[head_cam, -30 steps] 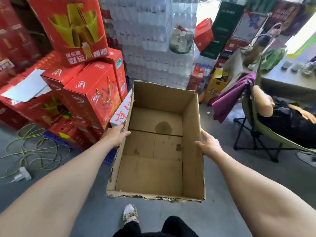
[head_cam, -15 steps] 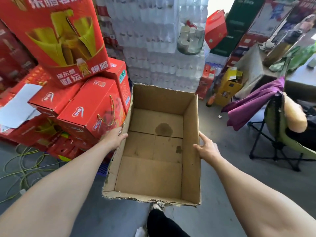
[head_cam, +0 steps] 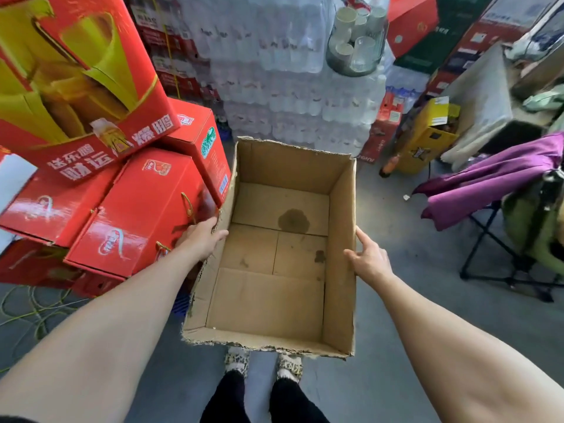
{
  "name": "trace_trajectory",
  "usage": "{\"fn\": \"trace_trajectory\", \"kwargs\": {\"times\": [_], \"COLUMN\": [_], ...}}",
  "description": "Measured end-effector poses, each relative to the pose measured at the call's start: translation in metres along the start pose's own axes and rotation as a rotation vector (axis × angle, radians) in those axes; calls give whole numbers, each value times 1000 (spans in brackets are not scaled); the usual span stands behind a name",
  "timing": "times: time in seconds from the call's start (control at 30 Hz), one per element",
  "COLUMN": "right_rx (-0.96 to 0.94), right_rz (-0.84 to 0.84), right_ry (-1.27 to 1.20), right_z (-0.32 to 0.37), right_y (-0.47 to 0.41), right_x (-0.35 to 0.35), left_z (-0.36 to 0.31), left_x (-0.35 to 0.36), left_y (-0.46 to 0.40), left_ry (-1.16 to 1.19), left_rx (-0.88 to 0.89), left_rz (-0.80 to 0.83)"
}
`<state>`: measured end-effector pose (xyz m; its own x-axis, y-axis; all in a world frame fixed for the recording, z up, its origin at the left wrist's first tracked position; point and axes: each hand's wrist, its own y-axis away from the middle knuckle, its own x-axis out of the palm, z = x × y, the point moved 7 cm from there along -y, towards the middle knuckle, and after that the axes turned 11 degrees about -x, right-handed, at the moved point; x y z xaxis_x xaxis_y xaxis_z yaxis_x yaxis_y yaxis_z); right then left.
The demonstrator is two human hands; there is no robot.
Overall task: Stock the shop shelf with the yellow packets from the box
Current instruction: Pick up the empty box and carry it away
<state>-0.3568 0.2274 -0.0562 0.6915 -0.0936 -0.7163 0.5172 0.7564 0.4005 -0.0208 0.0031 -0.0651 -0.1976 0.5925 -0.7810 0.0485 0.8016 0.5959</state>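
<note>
Brown box [head_cam: 341, 239], red cartons [head_cam: 143, 209], purple cloth [head_cam: 488, 184]

Grey concrete floor [head_cam: 406, 227] is catching daylight from the upper right. Red gift cartons [head_cam: 134, 209] are stacking left, shrink-wrapped water bottle packs [head_cam: 293, 96] behind. Folding chair [head_cam: 518, 239] is carrying purple cloth [head_cam: 488, 181].

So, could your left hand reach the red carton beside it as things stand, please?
Probably yes: the left hand grips the cardboard box wall right beside the red carton, nothing between them, but it would have to release the box that both hands carry.
</note>
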Motion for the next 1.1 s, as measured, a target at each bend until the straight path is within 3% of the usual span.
{"fn": "trace_trajectory", "kwargs": {"times": [0.53, 1.1], "right_rx": [144, 222], "right_rz": [-75, -101], "right_ry": [-36, -25], "right_z": [2, 15], "right_y": [-26, -5], "right_x": [57, 66], "left_z": [-1, -6], "left_x": [10, 7], "left_y": [-78, -74], "left_ry": [-31, 5], "left_rx": [63, 151], "left_rz": [28, 39]}}
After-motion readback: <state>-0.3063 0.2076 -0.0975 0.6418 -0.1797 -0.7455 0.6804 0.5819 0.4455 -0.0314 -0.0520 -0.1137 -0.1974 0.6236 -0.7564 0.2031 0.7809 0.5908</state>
